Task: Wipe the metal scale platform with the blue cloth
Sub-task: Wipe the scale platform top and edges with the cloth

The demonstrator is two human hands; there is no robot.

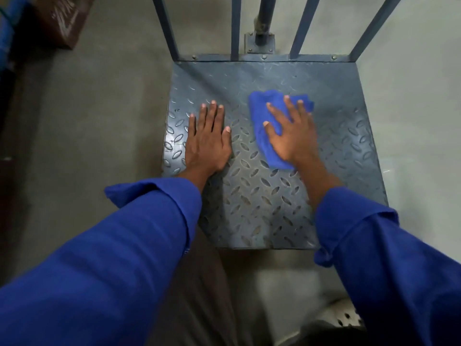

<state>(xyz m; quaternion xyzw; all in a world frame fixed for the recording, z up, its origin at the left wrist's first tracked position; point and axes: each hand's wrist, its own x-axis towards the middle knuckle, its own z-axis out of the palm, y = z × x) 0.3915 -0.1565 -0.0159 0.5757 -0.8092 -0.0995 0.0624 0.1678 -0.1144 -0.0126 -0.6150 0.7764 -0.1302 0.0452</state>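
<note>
Head camera looks down on a metal scale platform with a raised diamond tread, sitting on a grey floor. Right hand lies palm down on a blue cloth, fingers spread wide and flat across it, pressing the cloth against the platform rather than pinching it. Bunched folds of the cloth stick out beyond the fingertips and past the thumb side, and a corner shows just under the heel of the palm. Left hand rests flat and bare on the platform, well to the side of the cloth and not touching it, its four fingers held close together and the thumb slightly out. Both forearms wear blue sleeves with loose cuffs. Beyond the fingertips of both hands, blue metal bars rise from the platform's far edge, and a thicker post stands on a bolted base just behind that edge. Far off past the left hand, a brown wrapped box sits on the floor
</note>
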